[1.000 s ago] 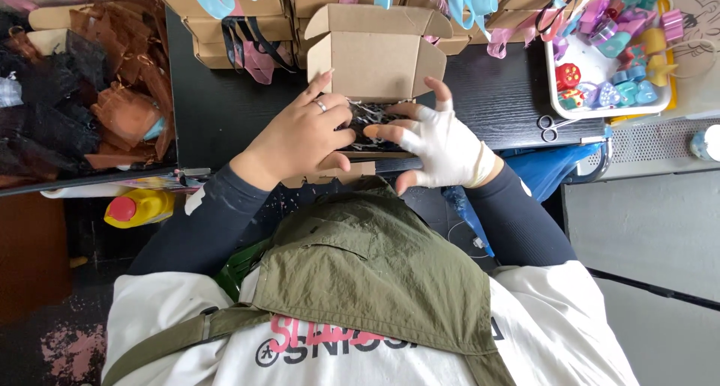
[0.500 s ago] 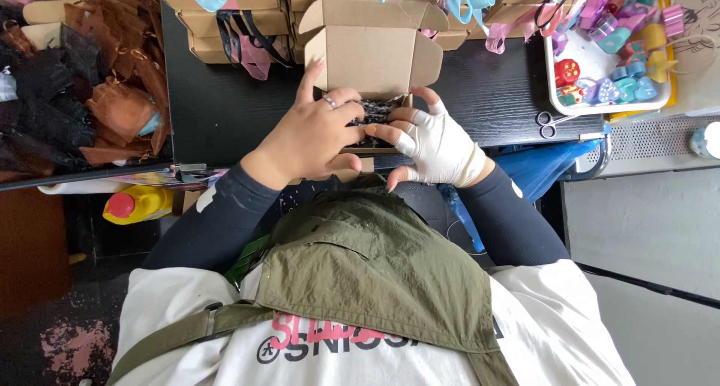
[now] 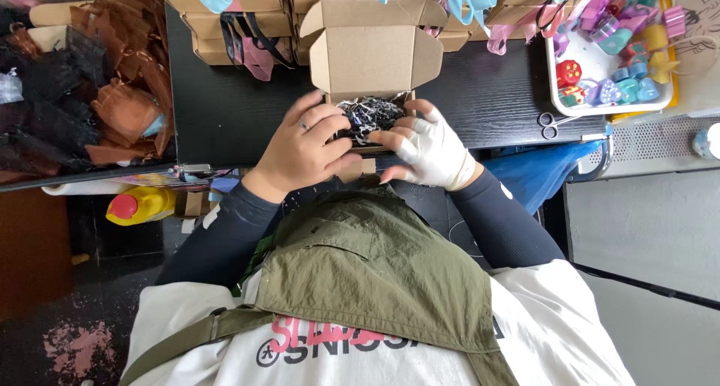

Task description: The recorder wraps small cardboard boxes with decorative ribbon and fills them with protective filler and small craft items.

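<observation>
An open brown cardboard box (image 3: 375, 56) stands on the black table (image 3: 495, 101) with its lid flaps raised. Inside lies dark shredded paper filling (image 3: 369, 118). My left hand (image 3: 304, 147), with a ring on one finger, grips the box's left side, fingers reaching onto the filling. My right hand (image 3: 427, 147), wrapped in a white bandage or glove, holds the box's right side with its fingers over the filling. Both hands press in from the near edge.
Stacked closed cardboard boxes with blue and pink ribbons (image 3: 225, 11) line the table's far side. A white tray of small colourful items (image 3: 611, 63) sits at the right, scissors (image 3: 551, 123) beside it. Dark and brown mesh bags (image 3: 82, 93) pile at the left. A yellow bottle (image 3: 142, 204) lies below.
Both hands have moved forward onto the box and now press the shredded filling. The box's inside shows more clearly than before.
</observation>
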